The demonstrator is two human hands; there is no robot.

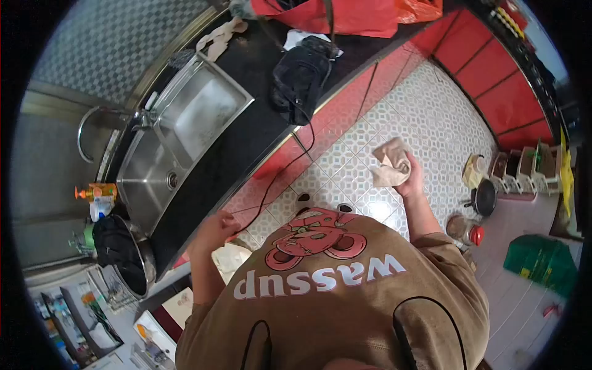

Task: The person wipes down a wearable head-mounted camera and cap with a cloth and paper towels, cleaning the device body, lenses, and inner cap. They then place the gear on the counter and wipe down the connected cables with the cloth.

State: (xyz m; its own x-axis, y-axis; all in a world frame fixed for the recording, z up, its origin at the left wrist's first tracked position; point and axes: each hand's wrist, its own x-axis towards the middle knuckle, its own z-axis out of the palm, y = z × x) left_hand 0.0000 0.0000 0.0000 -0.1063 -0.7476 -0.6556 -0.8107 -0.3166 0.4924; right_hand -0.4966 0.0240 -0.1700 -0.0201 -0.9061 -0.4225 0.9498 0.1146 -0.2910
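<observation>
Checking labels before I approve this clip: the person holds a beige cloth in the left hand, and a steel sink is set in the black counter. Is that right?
Not quite: the head view shows the beige cloth in the right hand, not the left. The steel sink is set in the black counter, as stated.

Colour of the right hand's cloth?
The cloth is beige and light brown, seen in the head view.

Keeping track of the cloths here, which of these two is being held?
The beige-brown cloth bunched in the right hand; the other cloth lies by the far corner of the sink, with no hand on it.
</observation>
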